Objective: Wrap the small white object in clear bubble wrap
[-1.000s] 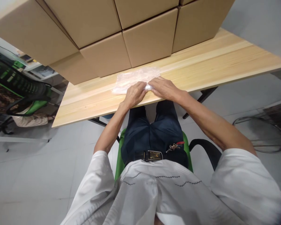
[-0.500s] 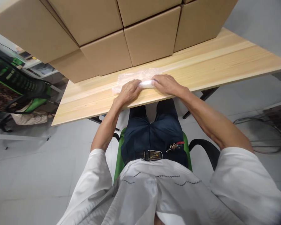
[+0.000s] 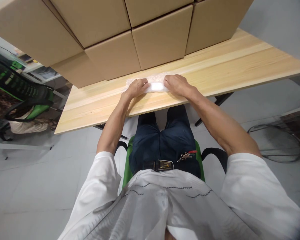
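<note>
On the wooden table (image 3: 102,103) lies a white item (image 3: 157,86) partly rolled in clear bubble wrap (image 3: 156,77). What the item is, I cannot make out. My left hand (image 3: 138,87) curls its fingers over the left end of the roll. My right hand (image 3: 176,84) grips the right end in the same way. Between the hands the white middle of the roll shows, and a narrow strip of flat wrap extends beyond it toward the boxes. Both sets of fingertips are partly hidden.
Several stacked cardboard boxes (image 3: 162,35) stand along the far side of the table, close behind the wrap. At the left is a black and green office chair (image 3: 27,90) beside a white shelf (image 3: 43,72). The table's near edge runs just above my lap.
Both hands have rolled the wrapped item forward, away from me, toward the boxes. Less flat bubble wrap now shows beyond the roll.
</note>
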A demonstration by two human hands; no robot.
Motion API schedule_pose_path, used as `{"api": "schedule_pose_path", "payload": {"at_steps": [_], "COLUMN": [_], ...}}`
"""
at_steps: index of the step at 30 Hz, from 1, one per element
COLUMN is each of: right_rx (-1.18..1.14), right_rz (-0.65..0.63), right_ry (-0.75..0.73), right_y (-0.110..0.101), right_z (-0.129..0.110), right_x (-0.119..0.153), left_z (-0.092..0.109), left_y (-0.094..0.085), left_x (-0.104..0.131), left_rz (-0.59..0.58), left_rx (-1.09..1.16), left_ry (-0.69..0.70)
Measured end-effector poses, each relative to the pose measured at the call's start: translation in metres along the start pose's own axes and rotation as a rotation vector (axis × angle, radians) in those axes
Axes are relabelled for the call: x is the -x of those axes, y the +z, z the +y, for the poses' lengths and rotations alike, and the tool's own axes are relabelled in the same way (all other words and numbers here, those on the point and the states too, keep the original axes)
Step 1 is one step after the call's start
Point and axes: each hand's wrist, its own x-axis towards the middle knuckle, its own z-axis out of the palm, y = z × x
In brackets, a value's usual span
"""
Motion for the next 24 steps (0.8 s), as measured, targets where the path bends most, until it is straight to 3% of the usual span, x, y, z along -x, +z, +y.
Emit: {"api": "schedule_pose_path", "payload": {"at_steps": [3,6,10,13,19,24], "right_rx": [0.088,0.162,0.214,0.206,0.152,0.127], "right_rz": [0.0,0.082,0.186,0.147,0.055,0.008], "right_ry": [0.085,0.089,-0.176,-0.306,-0.268,-0.265], "right_y": [-0.004,-0.004,0.007,0.016,0.018,0.008], "right_z": [-0.014,-0.027,-0.034,-0.027,-0.006,-0.007], "right_x": [0.004,0.014,0.03,0.036,0.029,0.026], "left_z": [0.001,0.002,0.004,0.006,0.0,-0.013], "left_y": [0.003,0.004,0.005,0.009,0.02,0.021], "left_x": [-0.001,-0.001,-0.001,0.001,0.026,0.045], "left_rz": [0.024,0.018,0.009,0.033,0.138,0.192], "left_rx": [0.049,0.066,0.055,0.056,-0.016,-0.045], "left_ry": [-0.035,-0.052,-0.071,-0.082,-0.05,0.066]}}
